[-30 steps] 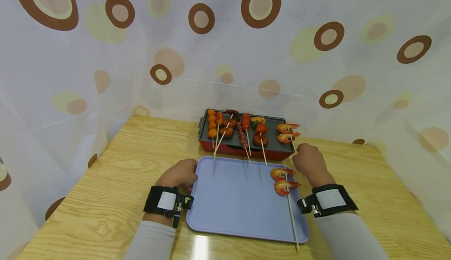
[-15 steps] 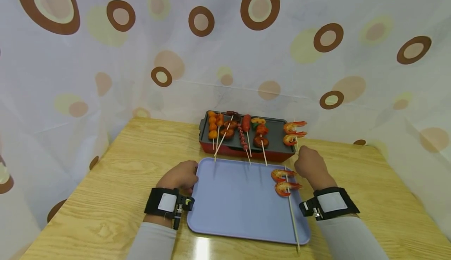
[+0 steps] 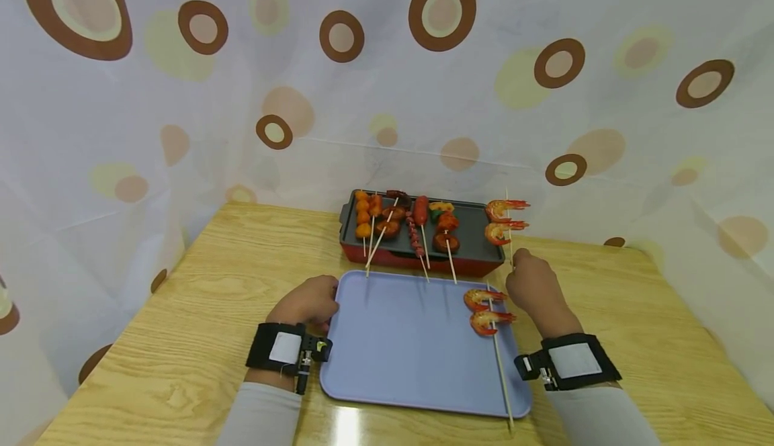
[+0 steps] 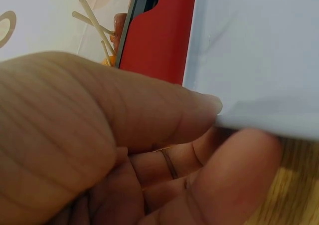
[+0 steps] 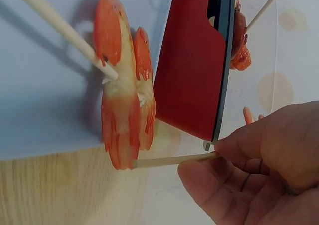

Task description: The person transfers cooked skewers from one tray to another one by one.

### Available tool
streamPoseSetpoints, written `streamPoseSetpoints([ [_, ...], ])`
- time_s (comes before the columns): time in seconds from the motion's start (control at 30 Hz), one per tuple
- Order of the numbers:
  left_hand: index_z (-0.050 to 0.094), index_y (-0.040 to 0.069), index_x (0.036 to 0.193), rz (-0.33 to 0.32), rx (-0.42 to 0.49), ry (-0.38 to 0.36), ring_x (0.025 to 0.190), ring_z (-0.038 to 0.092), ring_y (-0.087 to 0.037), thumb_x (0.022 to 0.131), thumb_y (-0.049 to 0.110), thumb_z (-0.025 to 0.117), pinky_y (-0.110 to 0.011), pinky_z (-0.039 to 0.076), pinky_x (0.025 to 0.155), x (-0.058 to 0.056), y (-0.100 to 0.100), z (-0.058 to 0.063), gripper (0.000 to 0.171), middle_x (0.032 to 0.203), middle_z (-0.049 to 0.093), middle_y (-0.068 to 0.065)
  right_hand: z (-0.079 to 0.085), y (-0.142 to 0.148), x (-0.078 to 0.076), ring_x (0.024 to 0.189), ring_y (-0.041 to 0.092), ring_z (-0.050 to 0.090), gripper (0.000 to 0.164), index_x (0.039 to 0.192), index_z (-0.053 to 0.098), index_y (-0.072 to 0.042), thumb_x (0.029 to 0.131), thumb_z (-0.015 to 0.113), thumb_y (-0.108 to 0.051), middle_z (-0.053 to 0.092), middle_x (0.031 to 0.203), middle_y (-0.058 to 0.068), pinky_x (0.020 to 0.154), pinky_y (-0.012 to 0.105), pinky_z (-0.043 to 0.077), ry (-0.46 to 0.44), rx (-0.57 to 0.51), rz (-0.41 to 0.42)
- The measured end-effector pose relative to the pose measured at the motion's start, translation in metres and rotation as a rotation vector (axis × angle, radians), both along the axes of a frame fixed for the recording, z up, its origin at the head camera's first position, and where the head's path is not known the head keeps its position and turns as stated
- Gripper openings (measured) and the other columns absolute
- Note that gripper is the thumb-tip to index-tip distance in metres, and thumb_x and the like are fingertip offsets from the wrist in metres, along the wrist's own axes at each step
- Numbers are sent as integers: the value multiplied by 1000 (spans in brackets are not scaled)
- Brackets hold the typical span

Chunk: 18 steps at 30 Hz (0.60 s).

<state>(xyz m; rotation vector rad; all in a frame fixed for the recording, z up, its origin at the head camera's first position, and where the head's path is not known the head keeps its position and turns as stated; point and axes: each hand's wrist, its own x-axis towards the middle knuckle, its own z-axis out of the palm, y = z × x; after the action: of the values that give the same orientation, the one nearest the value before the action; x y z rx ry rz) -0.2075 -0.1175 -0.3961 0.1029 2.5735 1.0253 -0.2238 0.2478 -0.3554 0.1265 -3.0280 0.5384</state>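
Note:
My left hand (image 3: 307,301) pinches the left rim of the pale blue tray (image 3: 411,359); in the left wrist view the thumb lies over the rim with a finger below. My right hand (image 3: 535,291) pinches the wooden stick (image 5: 174,160) of a shrimp skewer (image 3: 499,212), which points away from me. Its two shrimp overlap the right end of the red and black grill (image 3: 471,221) in the head view. A second shrimp skewer (image 3: 484,323) lies on the tray's right side, its stick (image 3: 503,382) reaching past the near edge.
Several other skewers rest on the grill: orange balls (image 3: 363,214), a sausage (image 3: 420,211), small pink pieces (image 3: 414,234) and brown round slices (image 3: 446,242). Their sticks jut over the near side toward the tray. A patterned cloth (image 3: 387,97) hangs behind the wooden table (image 3: 199,338).
My right hand has shifted slightly right, and the shrimp on the held skewer have moved right and up across the grill's right end. The left hand stays on the tray rim.

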Motion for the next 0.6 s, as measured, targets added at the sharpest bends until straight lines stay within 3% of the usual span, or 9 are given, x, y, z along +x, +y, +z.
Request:
streamPoseSetpoints([
  [0.2,61,-3,109,-3,-10,-3,54,60,-19,86,-8,52,-26,50,48,0,0,-1,25,80,59,-11,-2,-5,7,79,41,63,26,112,49,18,90,45,4,61,100,34,60,47,53,40,-20,-17],
  [0.37,61,-3,110,-1,-14,-16,55,60,-19,87,-7,53,-26,50,49,-1,0,-1,25,80,59,-12,-3,-9,11,82,39,63,27,114,50,17,91,48,2,62,100,32,65,49,53,51,-38,-35],
  [0.6,61,-3,111,-3,-4,-4,56,61,-20,87,-8,53,-28,51,50,0,1,1,26,81,59,-12,-5,-13,16,69,28,55,20,110,51,12,94,52,0,59,85,20,56,40,47,102,-90,-27],
])
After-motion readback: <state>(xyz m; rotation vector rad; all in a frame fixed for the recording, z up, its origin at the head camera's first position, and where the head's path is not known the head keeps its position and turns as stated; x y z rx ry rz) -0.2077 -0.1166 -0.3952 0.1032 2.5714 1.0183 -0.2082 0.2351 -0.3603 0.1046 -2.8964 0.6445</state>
